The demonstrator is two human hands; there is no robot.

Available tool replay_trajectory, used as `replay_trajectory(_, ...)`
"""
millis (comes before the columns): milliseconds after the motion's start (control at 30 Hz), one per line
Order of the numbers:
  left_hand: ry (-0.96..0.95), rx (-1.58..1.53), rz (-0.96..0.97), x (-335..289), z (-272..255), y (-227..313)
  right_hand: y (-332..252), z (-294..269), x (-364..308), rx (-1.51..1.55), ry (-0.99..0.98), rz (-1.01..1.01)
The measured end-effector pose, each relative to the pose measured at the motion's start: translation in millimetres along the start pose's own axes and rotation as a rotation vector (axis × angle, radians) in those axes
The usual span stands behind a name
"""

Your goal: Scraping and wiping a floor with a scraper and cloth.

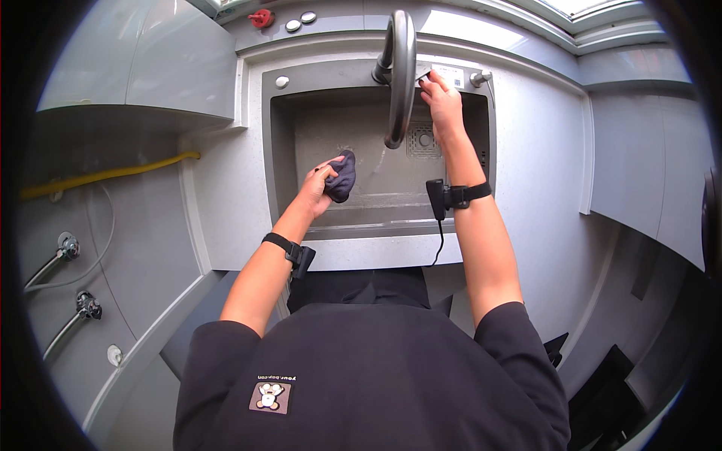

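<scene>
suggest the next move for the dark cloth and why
Perhaps move the dark cloth under the faucet spout: the left hand holds it over the sink basin, left of the spout, while the right hand is at the faucet lever.

From basin (320,124) centre, I note obstructions: tap (403,83) at 12 o'clock, right forearm (465,164) at 3, left hand (319,188) at 8. Passage appears open at 6 and 10.
</scene>
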State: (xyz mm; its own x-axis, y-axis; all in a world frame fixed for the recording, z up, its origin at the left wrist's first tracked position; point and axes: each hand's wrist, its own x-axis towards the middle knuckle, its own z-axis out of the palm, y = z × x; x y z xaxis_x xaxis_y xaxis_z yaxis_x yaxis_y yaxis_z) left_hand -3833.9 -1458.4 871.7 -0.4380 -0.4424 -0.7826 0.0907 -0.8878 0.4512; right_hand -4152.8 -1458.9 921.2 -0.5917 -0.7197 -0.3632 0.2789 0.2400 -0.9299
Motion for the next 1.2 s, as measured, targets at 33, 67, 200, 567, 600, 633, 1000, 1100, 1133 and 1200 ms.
replay_trajectory(33, -0.017, 0.02, -0.011, 2, 1, 1, -2, -8, 1, 0.031, -0.037, 0.021)
replay_trajectory(67, -0.021, 0.026, -0.017, 5, 0, -2, 0, -15, -6, 0.033, -0.027, 0.022)
replay_trajectory(200, -0.031, 0.091, 0.047, 23, -4, -11, 47, -19, -63, -0.136, -0.264, 0.023)
replay_trajectory(567, -0.095, 0.405, 0.386, -5, 50, -14, 111, 51, -158, 0.081, -0.555, 0.309)
replay_trajectory(600, -0.1, 0.413, 0.378, -8, 51, -14, 114, 54, -159, 0.05, -0.508, 0.358)
replay_trajectory(633, -0.122, 0.306, 0.346, -11, 53, -13, 116, 56, -156, 0.146, -0.547, 0.344)
replay_trajectory(1000, -0.077, 0.479, 0.392, -12, 61, 0, 107, 63, -161, -0.159, -0.529, 0.418)
replay_trajectory(1100, -0.05, 0.599, 0.417, -13, 76, 1, 126, 68, -165, -0.228, -0.361, 0.207)
replay_trajectory(1133, -0.015, 0.594, 0.4, -15, 81, 1, 126, 69, -166, -0.219, -0.351, 0.21)
replay_trajectory(1200, 0.0, 0.643, 0.416, -15, 83, 1, 122, 71, -167, -0.388, -0.343, 0.278)
